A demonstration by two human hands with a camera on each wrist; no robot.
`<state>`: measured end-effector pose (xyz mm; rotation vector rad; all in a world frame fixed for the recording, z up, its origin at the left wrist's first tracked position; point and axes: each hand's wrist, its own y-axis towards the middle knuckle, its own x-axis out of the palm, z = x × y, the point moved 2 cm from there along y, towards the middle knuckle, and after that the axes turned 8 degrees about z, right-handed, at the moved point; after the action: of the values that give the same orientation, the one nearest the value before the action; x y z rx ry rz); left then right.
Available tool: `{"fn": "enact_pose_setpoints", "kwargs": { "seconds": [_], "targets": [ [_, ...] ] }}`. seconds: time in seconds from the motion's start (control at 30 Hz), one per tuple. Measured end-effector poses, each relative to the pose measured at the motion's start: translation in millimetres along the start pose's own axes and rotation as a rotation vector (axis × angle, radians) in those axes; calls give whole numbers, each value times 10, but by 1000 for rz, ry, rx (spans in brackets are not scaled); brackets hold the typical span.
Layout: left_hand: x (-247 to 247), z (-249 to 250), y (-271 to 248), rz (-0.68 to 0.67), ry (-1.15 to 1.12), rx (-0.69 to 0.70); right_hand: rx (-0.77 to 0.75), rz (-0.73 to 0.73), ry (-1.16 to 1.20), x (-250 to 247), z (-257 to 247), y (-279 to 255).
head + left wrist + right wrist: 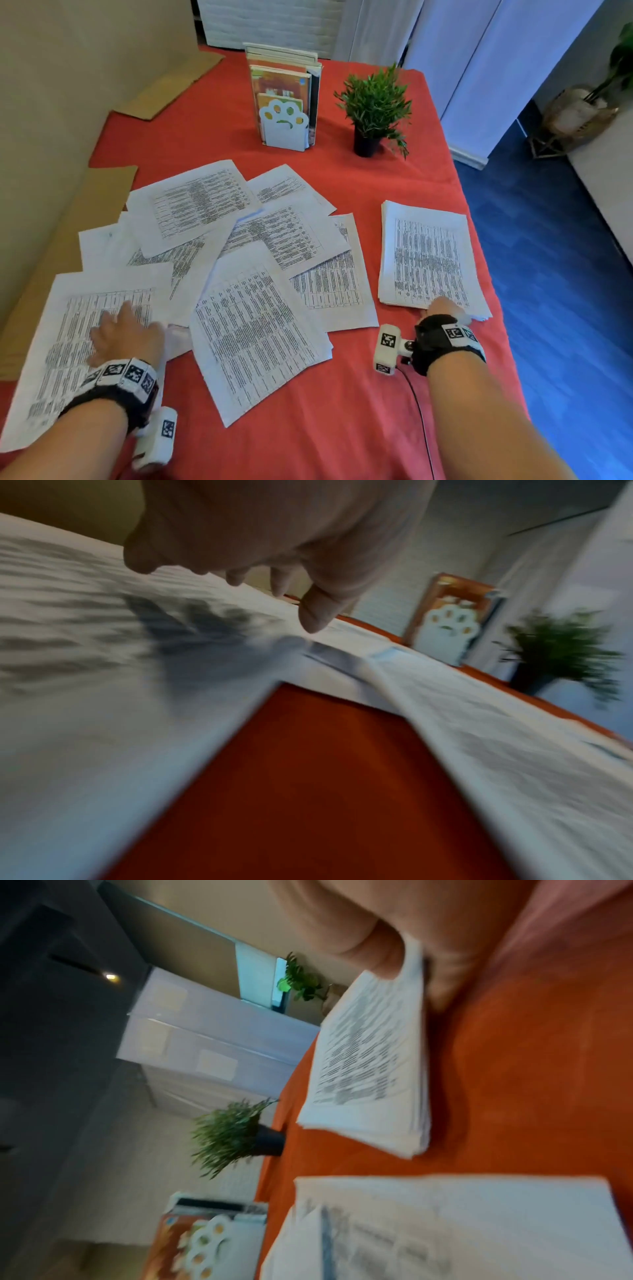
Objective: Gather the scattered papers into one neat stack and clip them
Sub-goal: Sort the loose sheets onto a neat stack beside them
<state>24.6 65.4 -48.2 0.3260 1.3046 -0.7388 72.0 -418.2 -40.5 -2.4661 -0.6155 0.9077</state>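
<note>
Several printed sheets [246,260] lie scattered and overlapping across the left and middle of the red tablecloth [308,428]. A squared stack of papers [428,260] lies apart at the right. My left hand [116,325] is over the nearest left sheet [68,342]. In the left wrist view this hand [274,582] has relaxed, spread fingers just above the paper, with its shadow on it. My right hand [442,306] is at the stack's near edge. In the right wrist view its thumb [383,958] lies on top of the stack [369,1069] and its fingers are beneath that edge.
A book holder with a white paw-shaped end [284,126] and a small potted plant [375,113] stand at the back of the table. Cardboard pieces [68,240] lie along the left edge. The table's right edge drops to a blue floor [548,274].
</note>
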Motion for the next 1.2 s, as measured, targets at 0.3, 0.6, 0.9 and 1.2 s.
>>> {"fn": "enact_pose_setpoints", "kwargs": {
  "seconds": [0.3,0.6,0.9,1.2],
  "targets": [
    [-154,-543,229,-41,-47,-213,-409,-405,-234,505,367,-1034],
    [-127,-687,190,-38,21,-17,-780,-595,-826,1026,722,-1694],
    [-219,-713,315,-79,-19,108,-873,-377,-619,942,561,-1523],
    [-138,-498,219,-130,-361,143,-600,-486,-192,847,323,-1234]
  ]
}}
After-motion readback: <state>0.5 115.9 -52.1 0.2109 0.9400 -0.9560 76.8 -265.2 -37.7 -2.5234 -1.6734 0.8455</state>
